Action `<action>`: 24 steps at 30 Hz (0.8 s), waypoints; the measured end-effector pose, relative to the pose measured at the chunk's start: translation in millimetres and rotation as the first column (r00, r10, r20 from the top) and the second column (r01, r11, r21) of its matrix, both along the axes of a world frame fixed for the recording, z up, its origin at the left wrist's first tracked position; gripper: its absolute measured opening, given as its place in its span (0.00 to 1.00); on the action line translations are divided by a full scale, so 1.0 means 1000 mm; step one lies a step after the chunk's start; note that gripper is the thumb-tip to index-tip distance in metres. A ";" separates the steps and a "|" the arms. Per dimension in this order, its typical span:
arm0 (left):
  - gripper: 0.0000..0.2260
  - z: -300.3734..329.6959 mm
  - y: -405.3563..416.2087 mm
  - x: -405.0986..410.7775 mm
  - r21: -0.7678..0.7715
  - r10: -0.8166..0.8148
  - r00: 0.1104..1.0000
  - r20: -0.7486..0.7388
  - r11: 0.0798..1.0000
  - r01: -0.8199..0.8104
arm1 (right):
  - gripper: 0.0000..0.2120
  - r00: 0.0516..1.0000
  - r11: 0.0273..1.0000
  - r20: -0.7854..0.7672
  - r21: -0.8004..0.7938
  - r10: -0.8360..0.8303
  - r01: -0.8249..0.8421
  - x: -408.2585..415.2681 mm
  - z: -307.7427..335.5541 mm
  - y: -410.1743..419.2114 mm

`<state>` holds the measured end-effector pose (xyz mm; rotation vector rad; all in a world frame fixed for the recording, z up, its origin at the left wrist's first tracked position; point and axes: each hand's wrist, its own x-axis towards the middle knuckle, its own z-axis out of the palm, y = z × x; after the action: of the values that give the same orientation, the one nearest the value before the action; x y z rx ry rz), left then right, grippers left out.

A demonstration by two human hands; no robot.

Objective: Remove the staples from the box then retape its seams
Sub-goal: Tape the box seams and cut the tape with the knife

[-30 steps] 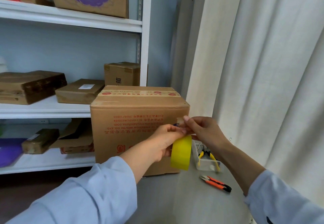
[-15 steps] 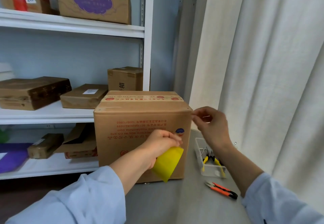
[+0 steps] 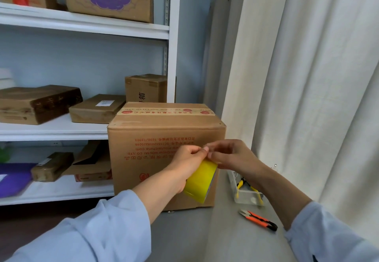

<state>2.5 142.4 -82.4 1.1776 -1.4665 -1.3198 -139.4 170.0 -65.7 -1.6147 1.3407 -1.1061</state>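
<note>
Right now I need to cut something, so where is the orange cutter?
In the head view the orange cutter lies on the grey table, lower right, just in front of the clear tray, under the right forearm.

One box (image 3: 155, 149), one tape roll (image 3: 200, 181), two hands, one orange snips (image 3: 258, 219).

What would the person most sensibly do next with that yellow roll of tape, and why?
Probably peel a short length free. The left hand holds the yellow roll of tape in front of the brown cardboard box, and the right hand pinches at the roll's top edge, as if at the loose end. No tape is drawn out yet.
</note>
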 end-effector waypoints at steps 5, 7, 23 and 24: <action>0.10 0.006 0.001 -0.001 -0.030 -0.029 1.000 0.003 0.999 0.029 | 0.04 0.985 0.988 0.095 -0.055 -0.141 0.146 0.004 0.005 -0.003; 0.08 0.006 0.001 -0.004 -0.057 -0.046 0.999 0.011 0.997 0.046 | 0.04 0.981 0.978 0.093 -0.109 -0.171 0.180 0.002 0.007 -0.005; 0.09 0.020 -0.009 0.010 -0.030 -0.096 0.975 0.202 0.994 0.104 | 0.07 0.923 0.930 -0.215 -0.255 -0.320 0.263 -0.008 0.017 -0.014; 0.08 0.021 -0.009 0.010 -0.029 -0.102 0.974 0.205 0.994 0.110 | 0.07 0.912 0.923 -0.226 -0.262 -0.342 0.281 -0.008 0.017 -0.015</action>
<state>12.3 132.9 -61.5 1.2525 -1.7151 -1.2637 -147.2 154.9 -48.6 -1.8044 1.7550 -1.3013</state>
